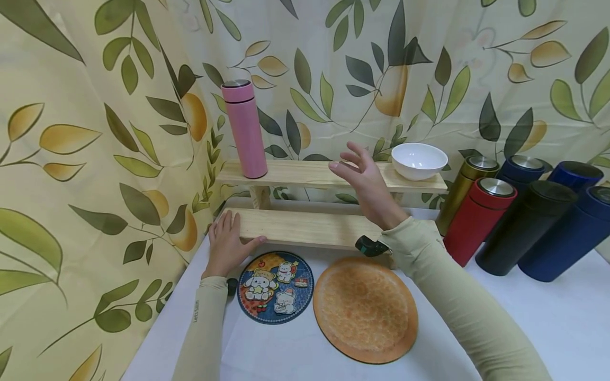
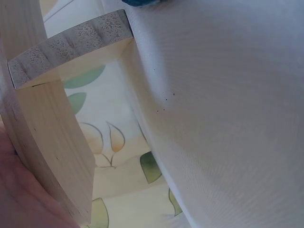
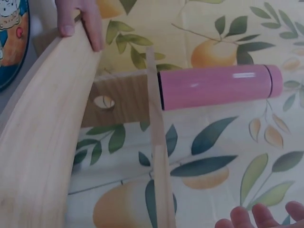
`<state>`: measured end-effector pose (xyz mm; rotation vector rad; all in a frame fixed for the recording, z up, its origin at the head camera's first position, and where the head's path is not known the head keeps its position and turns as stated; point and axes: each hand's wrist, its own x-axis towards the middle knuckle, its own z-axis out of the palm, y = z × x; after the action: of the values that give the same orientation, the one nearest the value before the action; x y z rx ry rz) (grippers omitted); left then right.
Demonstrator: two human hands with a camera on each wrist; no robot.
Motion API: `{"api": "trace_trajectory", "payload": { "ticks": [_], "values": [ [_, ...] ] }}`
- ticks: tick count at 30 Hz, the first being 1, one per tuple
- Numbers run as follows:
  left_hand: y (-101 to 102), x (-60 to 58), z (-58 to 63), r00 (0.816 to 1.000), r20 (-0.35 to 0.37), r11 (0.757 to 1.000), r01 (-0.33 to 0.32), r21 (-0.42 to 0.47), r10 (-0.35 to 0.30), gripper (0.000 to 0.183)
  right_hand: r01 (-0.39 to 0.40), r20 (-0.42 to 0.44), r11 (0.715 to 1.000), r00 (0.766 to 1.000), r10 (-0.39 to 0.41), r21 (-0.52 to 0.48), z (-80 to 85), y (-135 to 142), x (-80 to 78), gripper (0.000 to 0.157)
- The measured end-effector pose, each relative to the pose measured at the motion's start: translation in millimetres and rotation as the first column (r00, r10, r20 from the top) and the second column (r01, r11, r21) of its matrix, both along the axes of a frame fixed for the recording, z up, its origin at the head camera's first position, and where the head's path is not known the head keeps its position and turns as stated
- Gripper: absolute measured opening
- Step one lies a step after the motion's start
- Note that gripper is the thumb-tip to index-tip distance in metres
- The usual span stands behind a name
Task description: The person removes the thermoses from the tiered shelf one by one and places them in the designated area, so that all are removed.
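Note:
A two-tier wooden shelf (image 1: pixel 305 228) stands on the white cloth. My left hand (image 1: pixel 226 246) holds the left end of its lower board, thumb along the front edge and fingers over the top. In the left wrist view, part of this hand (image 2: pixel 23 194) lies against the wood. My right hand (image 1: pixel 364 185) is raised in front of the upper board (image 1: pixel 305 173), holding nothing, its fingers apart and slightly bent. On that board a pink thermos (image 1: pixel 245 129) stands upright at the left, and a white bowl (image 1: pixel 419 160) sits at the right, beside my right hand.
In front of the shelf lie a round blue mat (image 1: pixel 275 288) with cartoon figures and a larger round bread-patterned mat (image 1: pixel 366 312). Several thermoses, among them a red one (image 1: pixel 481 222) and a black one (image 1: pixel 524 227), stand at right. A leaf-patterned curtain (image 1: pixel 314 69) hangs behind.

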<state>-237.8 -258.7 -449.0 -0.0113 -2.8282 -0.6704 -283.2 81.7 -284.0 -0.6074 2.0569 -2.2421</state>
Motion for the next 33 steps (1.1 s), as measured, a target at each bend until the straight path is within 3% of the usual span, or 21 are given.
{"api": "trace_trajectory", "payload": {
  "ticks": [16, 33],
  "values": [
    [-0.3, -1.2, 0.8, 1.000, -0.001, 1.000, -0.008, -0.010, 0.008, 0.117, -0.024, 0.011, 1.000, 1.000, 0.024, 0.007, 15.9, -45.3, -17.3, 0.093],
    [-1.2, 1.0, 0.4, 1.000, 0.009, 1.000, -0.008, -0.007, 0.009, 0.116, -0.020, 0.009, 0.997, 1.000, 0.019, 0.080, 27.6, -93.2, -36.0, 0.101]
  ]
}}
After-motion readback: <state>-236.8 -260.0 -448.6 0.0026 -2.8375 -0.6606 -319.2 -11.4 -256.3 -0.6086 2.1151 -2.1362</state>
